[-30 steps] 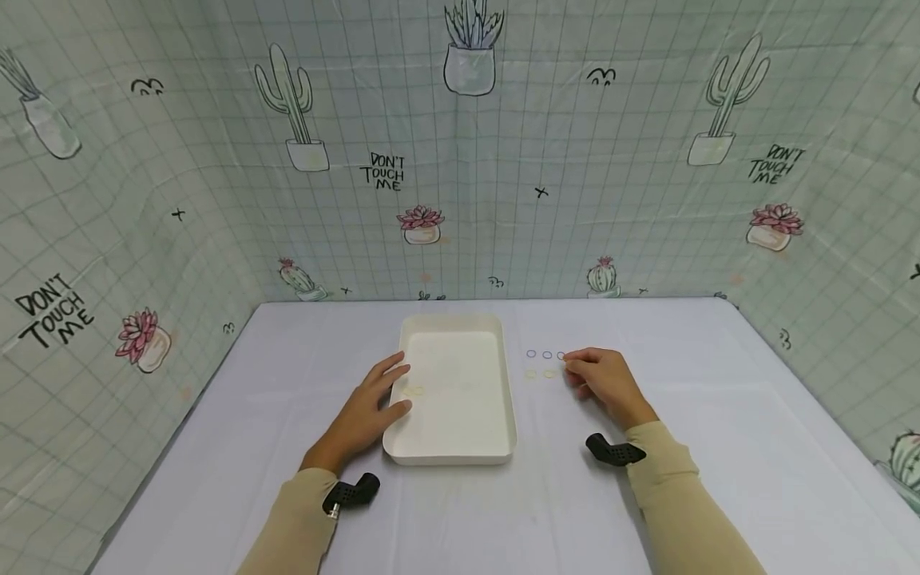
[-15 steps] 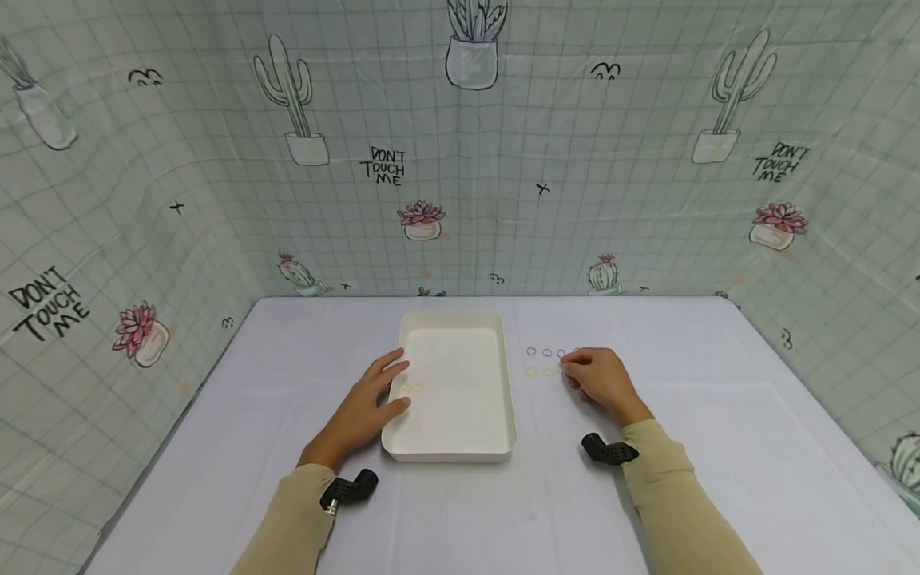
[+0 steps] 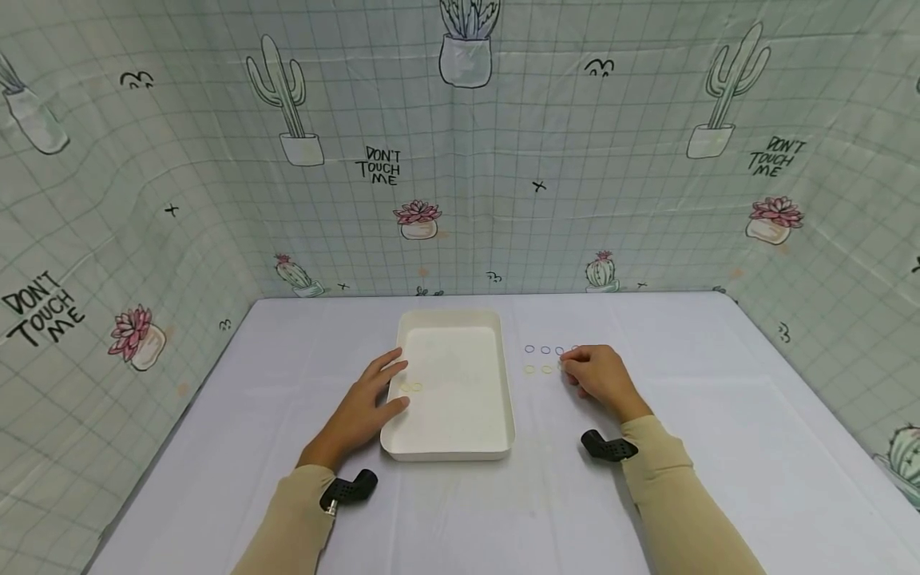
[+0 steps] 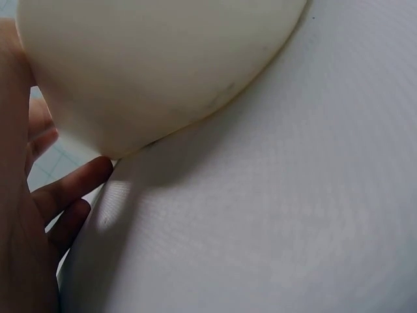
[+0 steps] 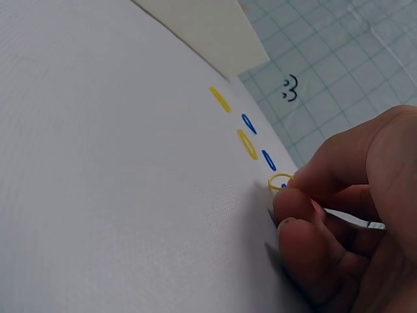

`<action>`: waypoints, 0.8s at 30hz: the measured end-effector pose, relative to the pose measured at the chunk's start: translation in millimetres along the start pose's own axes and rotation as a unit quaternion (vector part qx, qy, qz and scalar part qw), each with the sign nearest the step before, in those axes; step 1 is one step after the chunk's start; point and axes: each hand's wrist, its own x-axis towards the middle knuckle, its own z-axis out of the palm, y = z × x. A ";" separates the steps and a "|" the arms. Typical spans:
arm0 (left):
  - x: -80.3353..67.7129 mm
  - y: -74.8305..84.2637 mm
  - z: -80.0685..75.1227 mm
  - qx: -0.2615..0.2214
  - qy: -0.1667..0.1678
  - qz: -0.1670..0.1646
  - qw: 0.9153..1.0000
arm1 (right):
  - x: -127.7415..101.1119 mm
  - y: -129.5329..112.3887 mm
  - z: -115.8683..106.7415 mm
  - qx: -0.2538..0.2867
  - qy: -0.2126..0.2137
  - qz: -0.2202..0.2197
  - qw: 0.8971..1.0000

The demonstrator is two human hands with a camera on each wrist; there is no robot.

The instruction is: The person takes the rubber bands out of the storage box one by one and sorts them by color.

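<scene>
My right hand (image 3: 600, 379) is to the right of the tray. Between thumb and fingertips it pinches a yellow rubber band (image 5: 280, 175), whose loop stands out past the fingers in the right wrist view. Beside the fingertips lie a row of blue rubber bands (image 3: 545, 350) and, nearer me, yellow rubber bands (image 3: 546, 370). My left hand (image 3: 362, 411) rests at the left rim of a white rectangular tray (image 3: 449, 457), fingers spread. Its fingertips touch the tray's outer wall in the left wrist view. Inside the tray, near those fingers, lie yellow rubber bands (image 3: 415, 387).
A white cloth (image 3: 460, 519) covers the table. Behind and at both sides hangs a gridded curtain (image 3: 496, 224) with cactus drawings. Each wrist carries a black camera mount, the right one (image 3: 608, 446) close above the cloth.
My right hand has shifted slightly left and toward me, from the blue row to the yellow one, and now pinches a yellow rubber band. Another blue band shows behind it. My left hand stays put.
</scene>
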 end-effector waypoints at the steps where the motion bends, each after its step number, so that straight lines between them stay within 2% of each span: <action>1: 0.0 -0.2 0.0 0.000 0.000 -0.001 1.000 | -0.1 -0.6 -0.5 -0.001 0.001 0.003 1.000; 11: -0.3 -0.1 0.2 -0.003 -0.001 -0.004 1.000 | -1.5 -0.9 -4.0 -0.007 -0.001 0.019 1.000; 24: -0.3 -0.7 0.1 0.001 -0.002 -0.002 1.000 | -1.5 0.0 -3.2 -0.037 0.003 -0.001 0.999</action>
